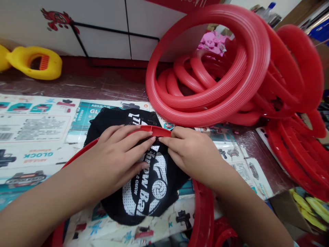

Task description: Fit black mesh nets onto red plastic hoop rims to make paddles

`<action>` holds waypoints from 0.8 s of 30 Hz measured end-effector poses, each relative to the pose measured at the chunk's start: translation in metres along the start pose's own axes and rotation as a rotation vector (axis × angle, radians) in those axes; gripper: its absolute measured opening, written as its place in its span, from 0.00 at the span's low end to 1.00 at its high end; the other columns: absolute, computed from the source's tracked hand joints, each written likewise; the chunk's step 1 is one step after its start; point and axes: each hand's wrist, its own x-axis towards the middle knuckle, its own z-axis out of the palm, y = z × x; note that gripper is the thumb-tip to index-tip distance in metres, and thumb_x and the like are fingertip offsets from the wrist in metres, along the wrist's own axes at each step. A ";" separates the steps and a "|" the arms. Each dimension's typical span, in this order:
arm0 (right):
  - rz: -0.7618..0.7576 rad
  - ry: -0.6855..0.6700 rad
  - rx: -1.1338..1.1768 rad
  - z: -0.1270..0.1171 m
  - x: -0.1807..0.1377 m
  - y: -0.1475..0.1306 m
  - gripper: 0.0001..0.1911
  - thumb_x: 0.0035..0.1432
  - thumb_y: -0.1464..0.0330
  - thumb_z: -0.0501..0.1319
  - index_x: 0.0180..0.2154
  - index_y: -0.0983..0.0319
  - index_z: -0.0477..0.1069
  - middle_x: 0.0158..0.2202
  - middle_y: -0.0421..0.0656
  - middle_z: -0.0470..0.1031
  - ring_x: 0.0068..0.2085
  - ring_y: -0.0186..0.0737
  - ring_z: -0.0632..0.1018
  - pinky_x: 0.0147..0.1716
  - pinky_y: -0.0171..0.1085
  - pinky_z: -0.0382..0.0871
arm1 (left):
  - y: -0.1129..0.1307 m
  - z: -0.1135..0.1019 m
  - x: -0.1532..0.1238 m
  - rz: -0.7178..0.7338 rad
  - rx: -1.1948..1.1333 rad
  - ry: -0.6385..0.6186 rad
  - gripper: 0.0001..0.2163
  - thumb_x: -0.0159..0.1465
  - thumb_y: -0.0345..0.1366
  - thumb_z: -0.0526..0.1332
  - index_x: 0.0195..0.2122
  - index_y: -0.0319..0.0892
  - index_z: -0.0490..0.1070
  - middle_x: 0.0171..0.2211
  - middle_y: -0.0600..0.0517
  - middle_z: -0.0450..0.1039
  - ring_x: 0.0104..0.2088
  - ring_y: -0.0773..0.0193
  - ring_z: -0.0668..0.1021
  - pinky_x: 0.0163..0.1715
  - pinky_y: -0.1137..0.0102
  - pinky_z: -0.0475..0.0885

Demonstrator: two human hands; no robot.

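Red stacked rings (258,61) rise beyond the right hand (190,149); a single ring (204,209) sits beneath it and the left hand (125,144), printed black mesh (154,178) crossing its rim; the left lies loosely spread, the right bunches at the mesh, any pinch unclear.

Cloth (147,185) inside and beyond one ring (203,212), ring pile (231,87) behind, right

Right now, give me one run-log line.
left hand: over ring and cloth | right hand: touching both | cloth: either side of ring | ring pile: beyond, right
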 end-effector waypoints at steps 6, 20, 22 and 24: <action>0.005 0.015 -0.007 0.000 0.000 0.000 0.14 0.65 0.70 0.54 0.42 0.60 0.78 0.30 0.42 0.71 0.31 0.36 0.69 0.28 0.35 0.54 | 0.000 0.001 0.000 -0.017 0.004 -0.006 0.20 0.69 0.37 0.52 0.59 0.36 0.64 0.58 0.39 0.68 0.58 0.42 0.67 0.53 0.44 0.64; 0.036 -0.097 -0.084 -0.001 0.004 -0.002 0.12 0.63 0.72 0.54 0.39 0.60 0.76 0.33 0.44 0.74 0.32 0.40 0.72 0.26 0.38 0.50 | 0.002 0.004 -0.001 -0.059 0.103 -0.040 0.20 0.67 0.38 0.54 0.59 0.39 0.65 0.58 0.38 0.66 0.53 0.40 0.70 0.47 0.46 0.68; 0.064 -0.105 0.005 -0.003 0.004 -0.003 0.12 0.62 0.74 0.54 0.41 0.62 0.76 0.35 0.45 0.76 0.35 0.40 0.74 0.28 0.37 0.54 | 0.001 0.003 -0.002 -0.080 0.087 -0.057 0.20 0.68 0.39 0.54 0.60 0.41 0.65 0.59 0.38 0.65 0.53 0.40 0.70 0.46 0.46 0.68; 0.102 -0.108 0.167 -0.006 0.004 -0.003 0.11 0.61 0.74 0.55 0.42 0.64 0.75 0.36 0.44 0.76 0.35 0.38 0.74 0.31 0.36 0.58 | -0.001 0.001 -0.004 -0.096 0.040 -0.068 0.21 0.68 0.42 0.53 0.60 0.43 0.64 0.60 0.39 0.63 0.55 0.40 0.68 0.49 0.44 0.67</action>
